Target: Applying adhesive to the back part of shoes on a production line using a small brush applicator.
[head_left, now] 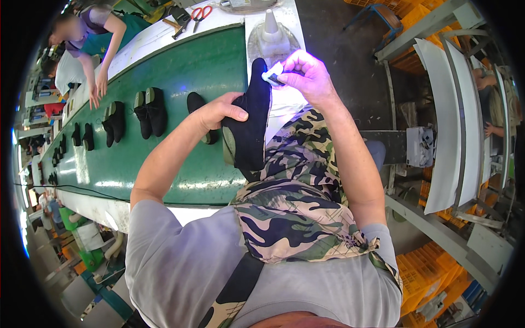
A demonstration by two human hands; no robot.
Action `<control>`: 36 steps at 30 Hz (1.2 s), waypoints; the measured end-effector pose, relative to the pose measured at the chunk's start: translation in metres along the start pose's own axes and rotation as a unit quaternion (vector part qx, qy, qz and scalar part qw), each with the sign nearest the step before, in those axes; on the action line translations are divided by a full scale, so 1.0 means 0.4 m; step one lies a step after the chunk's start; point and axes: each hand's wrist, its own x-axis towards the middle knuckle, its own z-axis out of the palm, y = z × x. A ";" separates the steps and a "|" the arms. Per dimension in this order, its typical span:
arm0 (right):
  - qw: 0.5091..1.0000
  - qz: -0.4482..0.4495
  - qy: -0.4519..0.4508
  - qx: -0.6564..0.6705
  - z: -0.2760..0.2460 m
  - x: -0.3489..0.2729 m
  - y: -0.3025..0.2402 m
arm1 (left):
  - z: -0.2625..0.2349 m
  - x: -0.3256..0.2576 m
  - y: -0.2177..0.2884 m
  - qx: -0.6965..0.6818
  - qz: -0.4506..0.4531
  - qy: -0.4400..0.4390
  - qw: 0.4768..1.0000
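Here the left hand (221, 112) is closed around a black shoe (250, 123), holding it upright above the green surface (180, 71). Just right of it, the right hand (306, 76) pinches a small white cloth (272, 74) against the shoe's upper edge. Beyond the left hand, more black shoes (150, 112) sit in pairs.

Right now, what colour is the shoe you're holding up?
Black. The shoe, in the left hand, shows best in the head view; the right hand presses a small white piece on it.
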 end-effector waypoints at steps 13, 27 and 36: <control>0.999 -0.007 0.007 -0.048 0.010 -0.071 0.038 | 0.025 0.005 -0.053 -0.091 -0.013 0.008 0.996; 0.990 0.094 -0.085 0.068 0.024 -0.163 0.044 | 0.026 0.019 -0.099 -0.208 -0.012 0.086 0.974; 0.991 0.038 -0.123 0.044 0.022 -0.176 -0.002 | 0.025 0.020 -0.148 -0.296 -0.033 0.081 0.951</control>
